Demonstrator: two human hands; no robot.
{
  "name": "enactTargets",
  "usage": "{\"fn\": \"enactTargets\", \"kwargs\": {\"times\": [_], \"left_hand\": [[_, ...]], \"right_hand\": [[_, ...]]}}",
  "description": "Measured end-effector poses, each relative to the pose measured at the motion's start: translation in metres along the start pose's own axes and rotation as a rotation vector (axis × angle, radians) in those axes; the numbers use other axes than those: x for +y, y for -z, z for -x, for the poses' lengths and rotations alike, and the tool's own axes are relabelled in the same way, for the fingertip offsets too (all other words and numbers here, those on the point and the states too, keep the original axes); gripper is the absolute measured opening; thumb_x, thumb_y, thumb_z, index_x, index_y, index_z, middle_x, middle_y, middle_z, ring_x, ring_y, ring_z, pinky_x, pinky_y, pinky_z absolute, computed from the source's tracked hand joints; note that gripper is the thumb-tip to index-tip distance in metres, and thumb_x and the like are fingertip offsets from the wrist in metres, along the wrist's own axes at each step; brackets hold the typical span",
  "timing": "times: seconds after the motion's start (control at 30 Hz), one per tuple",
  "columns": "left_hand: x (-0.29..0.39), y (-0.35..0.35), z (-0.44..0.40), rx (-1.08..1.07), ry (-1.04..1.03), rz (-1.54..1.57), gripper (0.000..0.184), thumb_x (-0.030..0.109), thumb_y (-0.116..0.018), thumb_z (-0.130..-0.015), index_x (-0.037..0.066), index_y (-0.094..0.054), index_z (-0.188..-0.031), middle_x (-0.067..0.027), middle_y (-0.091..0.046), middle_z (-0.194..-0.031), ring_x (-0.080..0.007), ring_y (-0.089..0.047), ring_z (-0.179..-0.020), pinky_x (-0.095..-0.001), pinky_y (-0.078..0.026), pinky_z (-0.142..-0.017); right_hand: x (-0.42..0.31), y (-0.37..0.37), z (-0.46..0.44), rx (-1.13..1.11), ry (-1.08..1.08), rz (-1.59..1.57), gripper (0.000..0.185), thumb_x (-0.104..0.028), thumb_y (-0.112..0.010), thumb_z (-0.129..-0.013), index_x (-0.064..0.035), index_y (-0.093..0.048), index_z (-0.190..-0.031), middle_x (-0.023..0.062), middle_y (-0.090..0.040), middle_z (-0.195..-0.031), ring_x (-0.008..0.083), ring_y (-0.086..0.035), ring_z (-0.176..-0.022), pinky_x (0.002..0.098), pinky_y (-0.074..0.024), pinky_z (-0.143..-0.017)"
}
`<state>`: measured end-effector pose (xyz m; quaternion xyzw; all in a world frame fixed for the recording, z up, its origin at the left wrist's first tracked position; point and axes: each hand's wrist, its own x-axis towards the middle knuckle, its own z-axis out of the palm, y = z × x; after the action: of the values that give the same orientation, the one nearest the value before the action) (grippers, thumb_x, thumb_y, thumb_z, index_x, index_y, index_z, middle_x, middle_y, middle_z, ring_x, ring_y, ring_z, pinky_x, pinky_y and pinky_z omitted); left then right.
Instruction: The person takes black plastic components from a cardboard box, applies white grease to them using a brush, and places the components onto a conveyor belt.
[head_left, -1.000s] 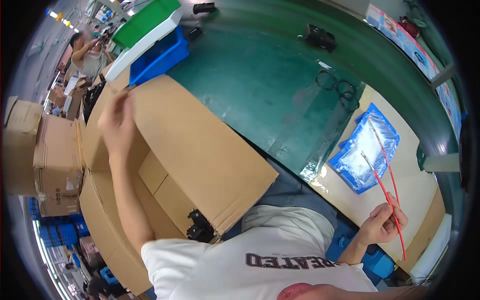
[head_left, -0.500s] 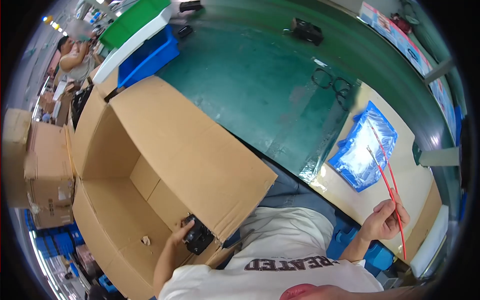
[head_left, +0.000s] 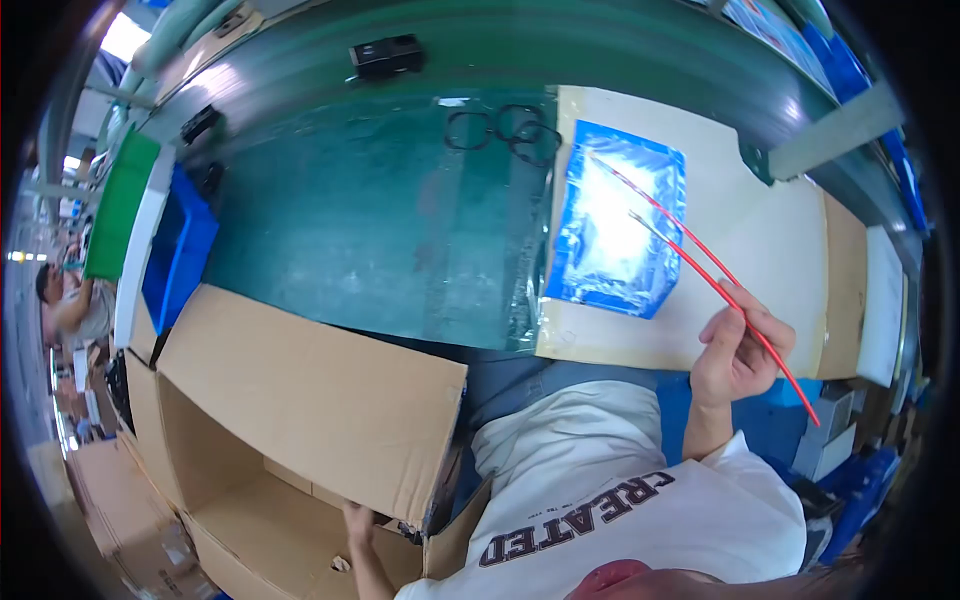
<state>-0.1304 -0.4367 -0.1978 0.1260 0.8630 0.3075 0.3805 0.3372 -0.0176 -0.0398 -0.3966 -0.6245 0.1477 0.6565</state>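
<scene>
In my right hand [head_left: 745, 350] is a long, thin red two-pronged tool [head_left: 735, 302], like tweezers. Its silvery tips are apart over a blue-edged packet [head_left: 570, 235] with a glaring shiny film, lying on the pale board. My left hand [head_left: 358, 522] reaches into an open cardboard box [head_left: 315, 400], right by the lower edge of its flap. The flap partly hides those fingers, so their grip does not show. Beside them a small dark patch shows under the flap; I cannot make out what it is.
The green bench mat [head_left: 340, 220] carries black rings [head_left: 505, 130]. Behind it lies a black block [head_left: 388, 57]. Blue [head_left: 185, 250] and green [head_left: 122, 205] bins stand at the left, where another person [head_left: 75, 310] is visible. A grey post [head_left: 835, 135] juts in at the right.
My view has swung, shifting the bench left. The black part my left hand held in the box is now largely out of sight beneath the flap. My right hand keeps the red tool.
</scene>
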Motion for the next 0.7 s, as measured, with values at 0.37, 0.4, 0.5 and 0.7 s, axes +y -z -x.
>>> {"fn": "enactTargets", "kwargs": {"times": [0.37, 0.4, 0.5, 0.7], "left_hand": [[0.274, 0.135, 0.080, 0.612, -0.565, -0.205, 0.041, 0.010, -0.071, -0.089, 0.000, -0.057, -0.127, -0.0082, -0.065, -0.109, -0.0172, -0.062, -0.096, -0.0307, -0.053, -0.081], [0.308, 0.109, 0.087, 0.591, -0.691, -0.254, 0.041, 0.008, -0.071, -0.089, 0.000, -0.057, -0.126, -0.0081, -0.065, -0.110, -0.0169, -0.062, -0.097, -0.0310, -0.052, -0.082], [0.375, 0.033, 0.086, 0.528, -0.954, -0.505, 0.044, 0.002, -0.073, -0.085, 0.001, -0.058, -0.125, -0.0101, -0.066, -0.112, -0.0188, -0.062, -0.100, -0.0322, -0.051, -0.088], [0.470, -0.130, 0.040, 0.301, -1.768, -0.933, 0.057, 0.000, -0.079, -0.061, 0.006, -0.062, -0.115, -0.0105, -0.064, -0.111, -0.0318, -0.061, -0.095, -0.0428, -0.047, -0.081]], "right_hand": [[0.002, -0.026, -0.019, -0.077, -0.034, 0.053, 0.019, 0.011, -0.063, -0.091, 0.0026, -0.051, -0.105, 0.0219, -0.071, -0.103, 0.0042, -0.056, -0.062, 0.0161, -0.0417, -0.053], [0.000, -0.028, -0.019, -0.090, -0.046, 0.077, 0.018, 0.010, -0.064, -0.091, 0.0029, -0.053, -0.104, 0.0200, -0.072, -0.103, 0.0033, -0.056, -0.062, 0.0158, -0.0408, -0.053], [0.003, -0.033, -0.020, -0.119, -0.078, 0.078, 0.016, 0.009, -0.066, -0.090, 0.0028, -0.057, -0.101, 0.0150, -0.074, -0.099, 0.0009, -0.053, -0.060, 0.0157, -0.0390, -0.051], [0.001, -0.038, -0.024, -0.135, -0.133, 0.116, 0.012, 0.004, -0.068, -0.091, 0.0016, -0.059, -0.099, 0.0117, -0.075, -0.093, 0.0029, -0.057, -0.059, 0.0181, -0.0435, -0.051]]}}
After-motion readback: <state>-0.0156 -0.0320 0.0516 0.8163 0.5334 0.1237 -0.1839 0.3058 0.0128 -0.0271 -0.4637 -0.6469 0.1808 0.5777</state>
